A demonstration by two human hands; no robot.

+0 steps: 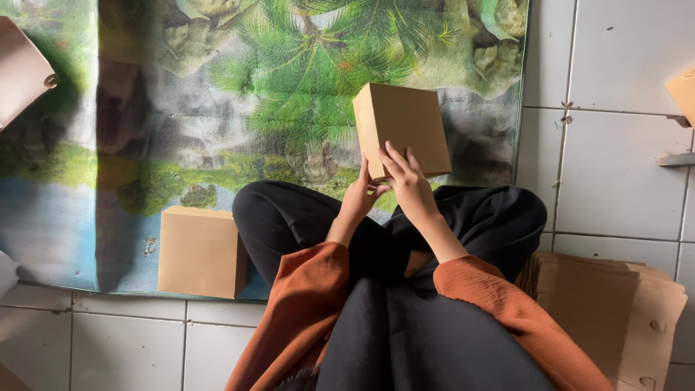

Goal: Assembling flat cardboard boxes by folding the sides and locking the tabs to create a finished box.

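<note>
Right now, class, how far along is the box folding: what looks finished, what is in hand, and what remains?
Done: one assembled brown box stands on the printed mat beside the person's knee. In hand: a second cardboard box is held up by the left hand and right hand at its lower edge. Left: a stack of flat cardboard blanks lies unfolded on the tiled floor.
</note>
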